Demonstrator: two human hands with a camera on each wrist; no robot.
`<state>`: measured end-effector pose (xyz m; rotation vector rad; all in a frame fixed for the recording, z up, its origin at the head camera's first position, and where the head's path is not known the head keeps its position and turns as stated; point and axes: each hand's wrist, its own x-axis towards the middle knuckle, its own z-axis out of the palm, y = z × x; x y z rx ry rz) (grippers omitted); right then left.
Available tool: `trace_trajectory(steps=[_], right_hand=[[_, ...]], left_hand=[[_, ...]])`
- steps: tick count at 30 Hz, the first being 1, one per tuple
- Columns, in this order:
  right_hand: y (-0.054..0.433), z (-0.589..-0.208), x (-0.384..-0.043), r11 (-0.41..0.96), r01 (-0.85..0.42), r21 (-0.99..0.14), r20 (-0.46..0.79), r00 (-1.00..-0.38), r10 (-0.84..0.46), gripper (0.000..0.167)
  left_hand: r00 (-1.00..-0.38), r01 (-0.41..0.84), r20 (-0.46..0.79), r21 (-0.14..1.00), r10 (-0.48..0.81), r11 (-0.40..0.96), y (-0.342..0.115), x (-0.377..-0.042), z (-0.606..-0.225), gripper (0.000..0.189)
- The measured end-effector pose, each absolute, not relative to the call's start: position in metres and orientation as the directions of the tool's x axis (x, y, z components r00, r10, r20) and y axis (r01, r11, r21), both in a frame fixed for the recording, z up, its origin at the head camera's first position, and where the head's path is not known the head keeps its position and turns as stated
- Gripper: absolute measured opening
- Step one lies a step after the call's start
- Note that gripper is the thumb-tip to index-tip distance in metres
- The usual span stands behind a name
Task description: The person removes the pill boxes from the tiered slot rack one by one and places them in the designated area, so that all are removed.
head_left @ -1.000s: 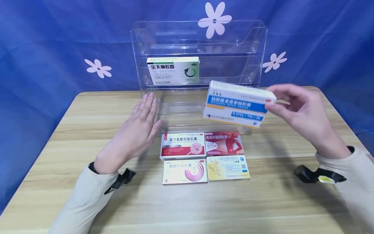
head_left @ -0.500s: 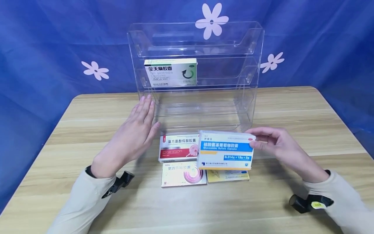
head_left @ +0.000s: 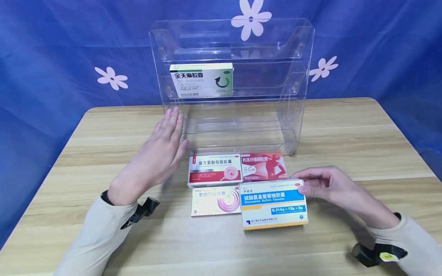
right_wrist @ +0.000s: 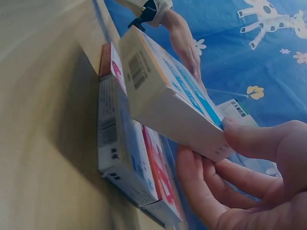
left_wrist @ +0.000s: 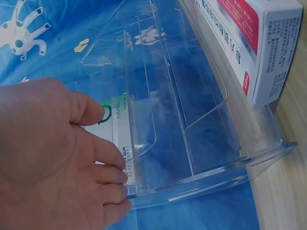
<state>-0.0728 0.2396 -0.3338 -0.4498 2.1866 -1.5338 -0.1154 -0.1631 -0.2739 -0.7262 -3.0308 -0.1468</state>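
My right hand pinches the right end of a white and blue medicine box, thumb on its front and fingers behind. In the right wrist view this medicine box is tilted above the flat-lying boxes, and in the head view it hides the yellow box at the front right. My left hand has its fingers straight, against the left side of a clear plastic display rack. A white and green medicine box stands in the left part of the rack's middle tier.
Before the rack, a white and red box and a red box lie side by side. A white box with a purple ring lies nearer. Behind the wooden table hangs a blue flowered curtain.
My right hand has brought the white and blue box down and nearer, from before the rack to over the front right box. The red box shows again. The left hand stays put.
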Motion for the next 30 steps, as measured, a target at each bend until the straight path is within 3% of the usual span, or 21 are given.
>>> trace_trajectory(steps=[8, 16, 25, 30], right_hand=[[0.25, -0.344, -0.063, 0.327, 0.074, -0.942, -0.264, -0.766, -0.586, 0.036], [0.255, -0.357, -0.055, 0.384, 0.202, -0.901, -0.399, -0.731, -0.553, 0.038], [0.253, -0.363, -0.049, 0.414, 0.266, -0.87, -0.461, -0.737, -0.495, 0.042], [0.249, -0.365, -0.047, 0.356, 0.316, -0.879, -0.464, -0.733, -0.496, 0.041]], left_hand=[[-0.899, 0.437, 0.023, 0.097, 0.437, 0.894, -0.161, -0.115, -0.271, 0.063], [-0.902, 0.429, 0.006, 0.102, 0.431, 0.897, -0.16, -0.114, -0.268, 0.062], [-0.909, 0.415, -0.003, 0.092, 0.417, 0.905, -0.161, -0.114, -0.269, 0.062], [-0.908, 0.418, 0.006, 0.091, 0.42, 0.904, -0.161, -0.114, -0.27, 0.062]])
